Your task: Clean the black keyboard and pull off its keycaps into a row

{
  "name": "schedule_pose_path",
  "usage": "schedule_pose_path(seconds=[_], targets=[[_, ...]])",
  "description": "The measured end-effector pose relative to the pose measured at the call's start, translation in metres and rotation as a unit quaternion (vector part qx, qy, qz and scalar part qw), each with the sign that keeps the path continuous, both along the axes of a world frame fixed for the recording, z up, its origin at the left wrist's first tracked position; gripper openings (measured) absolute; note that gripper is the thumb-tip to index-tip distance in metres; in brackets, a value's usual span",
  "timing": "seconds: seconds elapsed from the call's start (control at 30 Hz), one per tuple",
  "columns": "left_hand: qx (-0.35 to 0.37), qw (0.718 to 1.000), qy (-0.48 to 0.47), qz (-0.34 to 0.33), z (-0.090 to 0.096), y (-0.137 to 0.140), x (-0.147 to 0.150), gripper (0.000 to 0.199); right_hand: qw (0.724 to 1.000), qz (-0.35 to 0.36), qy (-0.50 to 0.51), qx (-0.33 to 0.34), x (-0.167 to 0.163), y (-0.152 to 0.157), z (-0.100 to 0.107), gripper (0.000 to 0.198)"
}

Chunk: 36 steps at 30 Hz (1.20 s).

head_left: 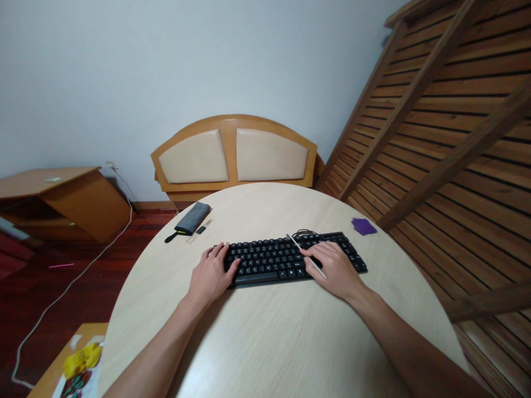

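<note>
A black keyboard (265, 262) lies across the round table, its cable (306, 232) bunched at the back edge. My left hand (211, 273) grips the keyboard's left end, with the thumb over the front keys. In my right hand (334, 268) is a thin white stick (318, 267), pinched like a pen. Its far tip slants up and left over the upper rows of keys; the kind of tip is too small to make out. The right hand rests over the number-pad side and hides some keys there.
On the pale round table (265, 337), a grey pouch (193, 217) with a black strap lies at the back left, beside a small dark piece (201, 229). A purple cloth (364, 226) is at the right. Beyond stands a wooden headboard (231, 149); slatted wood (448, 138) leans on the right.
</note>
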<state>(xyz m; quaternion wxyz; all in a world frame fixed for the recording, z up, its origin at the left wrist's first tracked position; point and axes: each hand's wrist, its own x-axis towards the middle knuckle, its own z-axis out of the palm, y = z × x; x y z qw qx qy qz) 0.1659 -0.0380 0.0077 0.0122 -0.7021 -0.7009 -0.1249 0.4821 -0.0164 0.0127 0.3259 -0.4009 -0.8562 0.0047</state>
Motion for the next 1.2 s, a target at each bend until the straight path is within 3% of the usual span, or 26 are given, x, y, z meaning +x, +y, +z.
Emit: schedule_pose_path(seconds=[0.3,0.43,0.97,1.2], targets=[[0.010,1.000,0.008,-0.007,-0.004,-0.001,0.001,0.057,1.000,0.027,0.003,0.016,0.004,-0.004,0.009,0.009],[0.016,1.000,0.006,-0.016,-0.005,0.000,0.001,0.058,1.000,-0.002,0.005,0.029,0.007,-0.003,0.008,0.012],[0.006,1.000,-0.007,-0.018,-0.010,0.001,-0.001,0.058,1.000,0.003,-0.017,0.017,0.008,-0.001,0.009,0.008],[0.000,1.000,-0.014,-0.018,-0.008,0.000,0.000,0.058,1.000,0.009,-0.011,0.000,0.002,-0.002,0.005,0.016]])
